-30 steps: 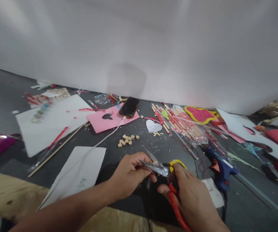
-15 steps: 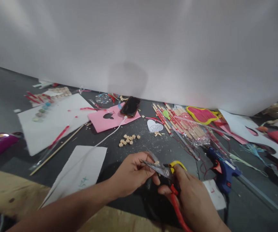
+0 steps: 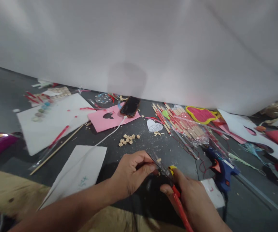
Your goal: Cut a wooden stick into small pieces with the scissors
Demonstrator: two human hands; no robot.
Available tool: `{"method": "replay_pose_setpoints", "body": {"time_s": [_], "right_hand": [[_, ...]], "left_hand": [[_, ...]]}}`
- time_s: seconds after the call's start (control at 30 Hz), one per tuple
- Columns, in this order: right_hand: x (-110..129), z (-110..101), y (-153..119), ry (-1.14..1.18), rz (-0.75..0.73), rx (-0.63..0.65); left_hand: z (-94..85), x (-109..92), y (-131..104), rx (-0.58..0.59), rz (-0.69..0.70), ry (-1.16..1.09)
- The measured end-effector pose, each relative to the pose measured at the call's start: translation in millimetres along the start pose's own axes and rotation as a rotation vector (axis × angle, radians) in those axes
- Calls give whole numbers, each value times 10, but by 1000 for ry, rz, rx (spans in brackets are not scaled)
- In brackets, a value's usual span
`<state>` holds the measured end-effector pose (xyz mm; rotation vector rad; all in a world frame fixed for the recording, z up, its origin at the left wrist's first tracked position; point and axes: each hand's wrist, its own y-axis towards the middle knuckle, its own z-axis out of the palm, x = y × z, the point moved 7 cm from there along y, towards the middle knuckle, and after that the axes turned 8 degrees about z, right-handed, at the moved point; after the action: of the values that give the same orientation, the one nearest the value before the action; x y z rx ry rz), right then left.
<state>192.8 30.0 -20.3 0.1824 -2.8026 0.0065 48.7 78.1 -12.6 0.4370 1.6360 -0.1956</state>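
R hand (image 3: 194, 197) closed round scissors (image 3: 181, 207), blades (image 3: 162, 168) btwn it & L hand (image 3: 131, 171), fingertips pressed together.

The light is soft and a bit dim. A gray shadow sits on the white wall (image 3: 167, 48).

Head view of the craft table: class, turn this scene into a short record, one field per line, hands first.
Left hand: fingertips close to the scissor blades; anything pinched is too small to tell
Right hand: holding scissors with red and yellow handles
Beyond the hands: cluster of small pale pieces
Phone: partly on pink paper, white cable at its near end
Right side: blue glue gun
Surface: dark table
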Motion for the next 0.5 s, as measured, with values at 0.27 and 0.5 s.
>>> {"method": "replay_pose_setpoints", "body": {"time_s": [0.27, 0.5], "right_hand": [[-11, -13, -3, 35, 31, 52], [-19, -50, 52, -66, 8, -60]], "left_hand": [[3, 42, -8, -4, 8, 27], [8, 75, -17, 21, -29, -42]]}}
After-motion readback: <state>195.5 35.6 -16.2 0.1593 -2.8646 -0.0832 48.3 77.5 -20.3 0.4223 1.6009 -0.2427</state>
